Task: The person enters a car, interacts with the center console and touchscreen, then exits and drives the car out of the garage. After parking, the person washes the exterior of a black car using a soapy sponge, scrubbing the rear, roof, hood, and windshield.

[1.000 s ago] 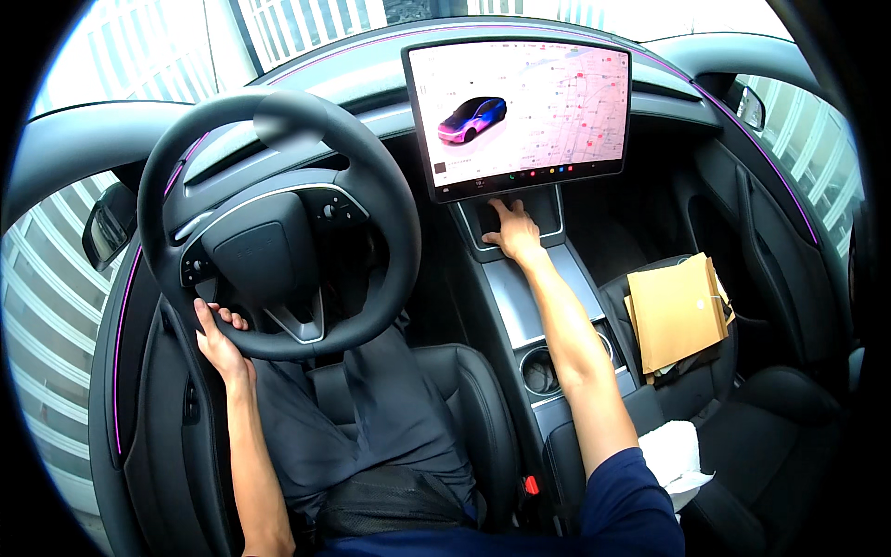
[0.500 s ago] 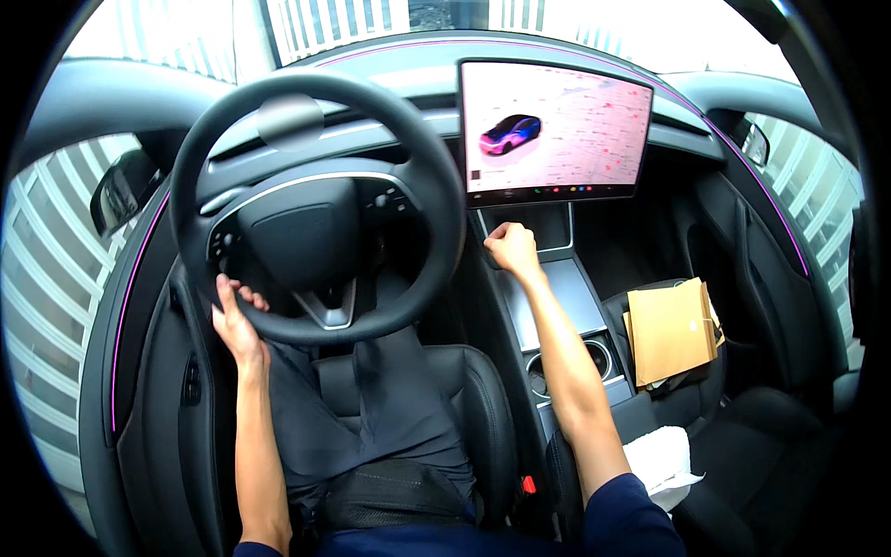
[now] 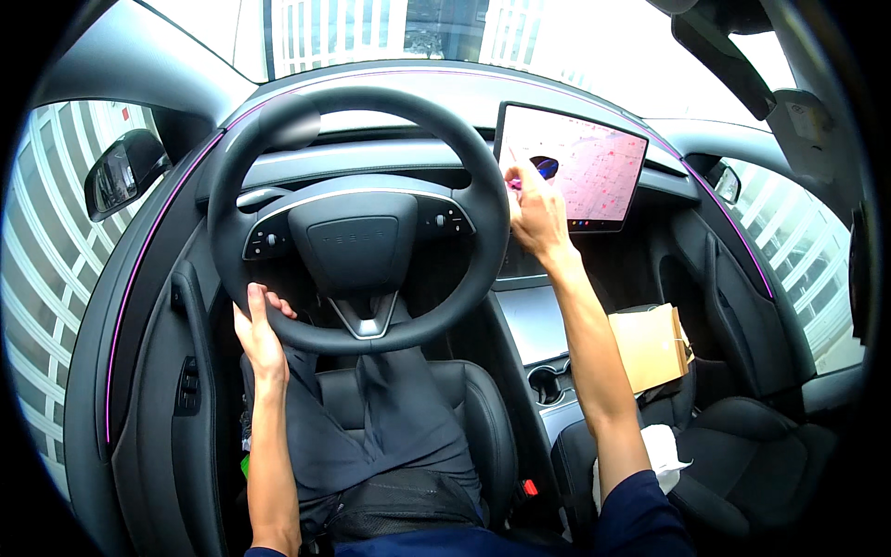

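Note:
My left hand (image 3: 261,336) is closed around the lower left rim of the black steering wheel (image 3: 220,243), its thumb lying up along the rim. My right hand (image 3: 541,215) is raised in front of the left part of the wide touchscreen (image 3: 599,176). One finger is stretched toward the glass and the others look curled, with nothing in the hand. Whether the fingertip touches the glass I cannot tell. A pink map fills the screen, and a small car picture is partly hidden behind my fingers.
The centre console (image 3: 531,320) with cup holders (image 3: 549,383) runs beneath my right forearm. Brown paper packages (image 3: 647,348) lie on the passenger side, and a white cloth or tissue (image 3: 662,455) is beside my right elbow. The driver's door (image 3: 153,408) borders my left arm.
My right hand has risen from above the front of the console to the touchscreen, and a finger has straightened. My left hand stays on the rim. The view has shifted.

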Demonstrator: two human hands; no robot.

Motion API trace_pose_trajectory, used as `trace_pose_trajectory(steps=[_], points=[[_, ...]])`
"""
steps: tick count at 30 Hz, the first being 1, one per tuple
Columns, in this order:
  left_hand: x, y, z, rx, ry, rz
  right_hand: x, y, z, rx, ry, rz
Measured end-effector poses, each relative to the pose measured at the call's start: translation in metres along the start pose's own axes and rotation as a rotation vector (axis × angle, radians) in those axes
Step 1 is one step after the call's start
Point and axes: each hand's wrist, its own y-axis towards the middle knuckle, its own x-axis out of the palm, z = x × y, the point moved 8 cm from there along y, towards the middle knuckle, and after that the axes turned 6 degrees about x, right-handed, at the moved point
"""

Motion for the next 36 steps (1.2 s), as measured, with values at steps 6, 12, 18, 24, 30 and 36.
trace_pose_trajectory(steps=[6, 12, 18, 24, 30, 36], points=[[0.001, 0.0, -0.004, 0.006, -0.027, -0.028, 0.013, -0.026, -0.004, -0.064, -0.011, -0.002], [-0.005, 0.003, -0.004, 0.009, -0.043, -0.035, 0.027, -0.064, 0.003, 0.153, 0.043, -0.142], [-0.005, 0.007, -0.001, 0.013, -0.031, -0.078, 0.009, -0.08, -0.008, 0.564, 0.735, -0.071], [0.003, 0.046, 0.03, 0.091, 0.147, -0.084, -0.003, -0.049, -0.057, 0.517, 0.626, 0.062], [0.023, 0.067, 0.064, 0.105, 0.369, -0.077, 0.003, -0.048, -0.056, 0.536, 0.58, 0.199], [0.019, 0.059, 0.06, 0.156, 0.395, 0.023, 0.009, -0.04, -0.05, 0.496, 0.54, 0.148]])
